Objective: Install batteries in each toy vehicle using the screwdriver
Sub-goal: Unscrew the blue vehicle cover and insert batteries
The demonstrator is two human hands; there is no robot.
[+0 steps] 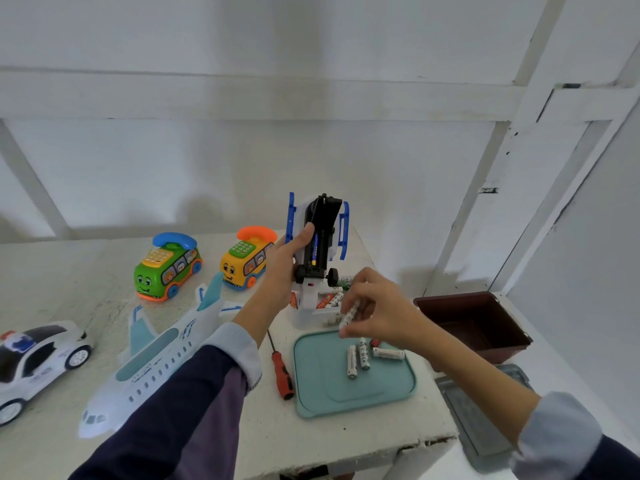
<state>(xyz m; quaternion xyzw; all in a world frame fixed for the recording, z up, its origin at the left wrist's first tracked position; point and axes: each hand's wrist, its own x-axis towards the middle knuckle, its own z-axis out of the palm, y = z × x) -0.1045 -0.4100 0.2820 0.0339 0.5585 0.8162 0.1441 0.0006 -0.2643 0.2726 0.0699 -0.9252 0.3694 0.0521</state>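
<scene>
Left hand [284, 261] grips a white-and-blue plastic toy vehicle [320, 237] upside down above the white table [259, 434], black underside facing the camera (battery bay open). Right hand [375, 306] pinches one white AA battery [349, 315] over the teal plastic tray [318, 393], where three white batteries [363, 356] lie. Red-handled screwdriver [282, 370] lies just left of the tray.

White walls [311, 161], chipped white table [311, 441]
</scene>
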